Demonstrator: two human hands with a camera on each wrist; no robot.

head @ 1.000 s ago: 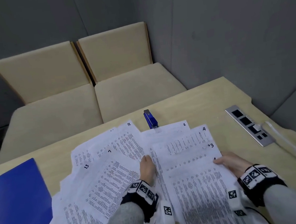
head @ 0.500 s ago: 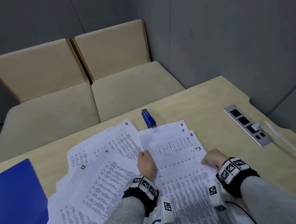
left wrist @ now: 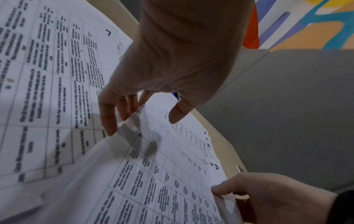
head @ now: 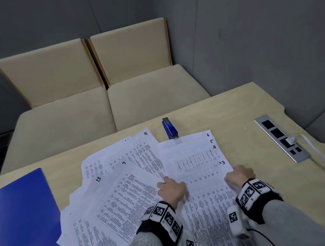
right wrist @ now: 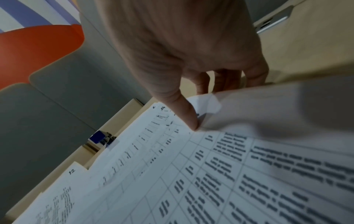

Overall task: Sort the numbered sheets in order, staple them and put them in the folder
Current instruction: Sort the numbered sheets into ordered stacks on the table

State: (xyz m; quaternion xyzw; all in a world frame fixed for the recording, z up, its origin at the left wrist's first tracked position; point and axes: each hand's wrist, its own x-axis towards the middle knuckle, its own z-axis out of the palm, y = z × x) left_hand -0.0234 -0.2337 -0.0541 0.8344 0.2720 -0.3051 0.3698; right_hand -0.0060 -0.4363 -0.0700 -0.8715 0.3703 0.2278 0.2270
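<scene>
White numbered sheets cover the table point(head: 228, 114). A staggered stack of sheets point(head: 195, 159) showing 6, 5, 4 and 3 lies in the middle. My left hand point(head: 171, 188) grips its left edge, with fingers point(left wrist: 113, 115) curled at the paper edge and the thumb just above the top sheet. My right hand point(head: 240, 175) pinches the right edge, thumb point(right wrist: 188, 116) on top and fingers underneath. Loose sheets point(head: 123, 179) marked 12, 7 and 13 fan out to the left. A blue stapler point(head: 170, 129) lies beyond the stack, its near end under the paper. The blue folder point(head: 20, 224) lies at far left.
A metal socket panel point(head: 281, 138) with a white plug and cable is set into the table at the right. Two beige cushioned seats point(head: 104, 110) stand beyond the far table edge, and grey walls close in behind and to the right.
My two hands have come closer together on the stack. The sheets marked 3 to 6 have slid into a tighter, straighter pile.
</scene>
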